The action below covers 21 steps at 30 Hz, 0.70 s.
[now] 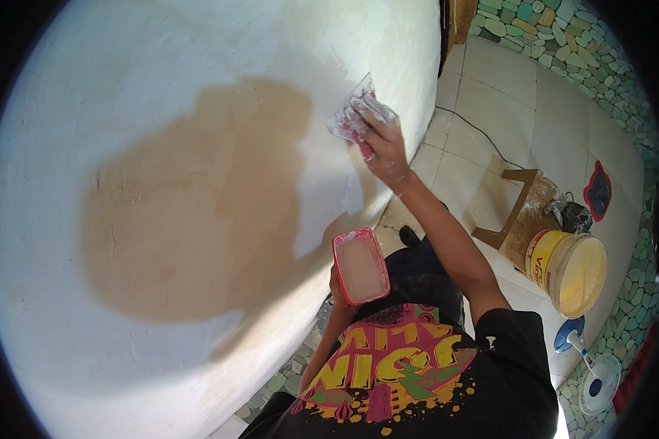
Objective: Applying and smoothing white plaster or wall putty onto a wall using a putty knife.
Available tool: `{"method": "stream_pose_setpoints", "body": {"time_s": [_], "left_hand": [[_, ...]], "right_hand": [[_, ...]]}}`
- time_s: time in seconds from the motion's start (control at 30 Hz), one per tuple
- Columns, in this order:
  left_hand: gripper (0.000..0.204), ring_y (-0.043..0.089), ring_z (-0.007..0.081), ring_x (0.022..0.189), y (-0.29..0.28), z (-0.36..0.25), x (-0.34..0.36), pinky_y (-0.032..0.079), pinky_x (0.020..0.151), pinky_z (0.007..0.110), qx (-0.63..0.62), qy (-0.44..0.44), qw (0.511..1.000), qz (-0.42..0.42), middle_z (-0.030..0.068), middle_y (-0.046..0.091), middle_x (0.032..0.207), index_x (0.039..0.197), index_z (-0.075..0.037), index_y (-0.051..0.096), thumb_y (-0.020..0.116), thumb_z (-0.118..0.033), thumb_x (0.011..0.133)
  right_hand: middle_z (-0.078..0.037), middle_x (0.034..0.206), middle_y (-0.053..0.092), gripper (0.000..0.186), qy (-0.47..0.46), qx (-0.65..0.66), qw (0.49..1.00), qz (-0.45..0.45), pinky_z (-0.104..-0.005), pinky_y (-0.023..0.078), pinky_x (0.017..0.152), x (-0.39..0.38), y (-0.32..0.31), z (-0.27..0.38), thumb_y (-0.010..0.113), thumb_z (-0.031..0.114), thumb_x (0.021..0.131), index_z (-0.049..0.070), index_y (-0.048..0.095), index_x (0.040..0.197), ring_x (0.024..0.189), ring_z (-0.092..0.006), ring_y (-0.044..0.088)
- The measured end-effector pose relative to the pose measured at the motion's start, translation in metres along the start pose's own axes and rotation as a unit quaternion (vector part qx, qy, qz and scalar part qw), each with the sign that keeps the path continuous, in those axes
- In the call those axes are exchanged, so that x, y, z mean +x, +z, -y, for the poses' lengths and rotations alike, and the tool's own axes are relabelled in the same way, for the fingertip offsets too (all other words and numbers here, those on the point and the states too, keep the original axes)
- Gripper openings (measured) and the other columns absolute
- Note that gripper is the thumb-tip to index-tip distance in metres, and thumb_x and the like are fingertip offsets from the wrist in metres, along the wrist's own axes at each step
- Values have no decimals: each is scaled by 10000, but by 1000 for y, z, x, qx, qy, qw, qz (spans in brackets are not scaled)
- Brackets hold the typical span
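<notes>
Right hand (381, 137) grips scraper (350, 108), edge leftward; left hand (337, 288) holds tub (362, 267), long axis bodyward.

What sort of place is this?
Probably a room or porch that's a work spot right now: there's a big pale wall, a red tub of paste in the left hand, and a tiled floor edged with green stones.

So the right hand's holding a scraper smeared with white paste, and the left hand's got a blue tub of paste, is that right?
Not quite: the tub in the left hand is red, not blue, as the head view shows. The right hand does hold a paste-smeared scraper.
</notes>
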<state>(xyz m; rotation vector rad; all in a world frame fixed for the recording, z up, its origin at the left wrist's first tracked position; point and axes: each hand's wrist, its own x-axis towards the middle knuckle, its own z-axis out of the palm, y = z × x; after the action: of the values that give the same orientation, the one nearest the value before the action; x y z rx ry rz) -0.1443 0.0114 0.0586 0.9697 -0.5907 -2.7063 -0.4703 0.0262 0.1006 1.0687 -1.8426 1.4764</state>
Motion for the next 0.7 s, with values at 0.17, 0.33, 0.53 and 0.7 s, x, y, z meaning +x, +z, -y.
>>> {"method": "stream_pose_setpoints", "body": {"time_s": [0.17,0.33,0.53,0.7], "left_hand": [[688,591,319,1273,-21,-6,-16,516,1035,511,22,25,999,-22,135,544,1463,1530,-106,403,480,-544,1005],[670,611,325,1241,-23,-5,-23,530,1012,504,6,24,1000,-5,140,563,1437,1516,-100,419,474,-534,1008],[676,614,323,1235,-39,-12,-25,530,1012,509,-13,37,999,-18,137,568,1430,1516,-100,418,477,-539,1004],[687,586,324,1278,-31,-16,-19,503,1052,517,12,9,1000,-23,131,545,1461,1524,-99,410,475,-543,1004]], "right_hand": [[-65,1397,622,435,-4,-33,999,1,-498,415,1022,10,-14,4,754,137,834,148,710,1267,1262,-324,576],[-93,1368,650,442,-18,-51,999,4,-435,433,1041,9,-11,-15,746,38,828,129,725,1261,1280,-334,577],[-84,1317,678,442,17,-96,995,-7,-421,449,1030,4,-40,-10,750,19,780,106,742,1213,1198,-337,585],[-60,1327,649,401,-49,-61,997,-11,-455,434,1012,31,-23,11,760,102,804,152,744,1202,1203,-335,576]]}}
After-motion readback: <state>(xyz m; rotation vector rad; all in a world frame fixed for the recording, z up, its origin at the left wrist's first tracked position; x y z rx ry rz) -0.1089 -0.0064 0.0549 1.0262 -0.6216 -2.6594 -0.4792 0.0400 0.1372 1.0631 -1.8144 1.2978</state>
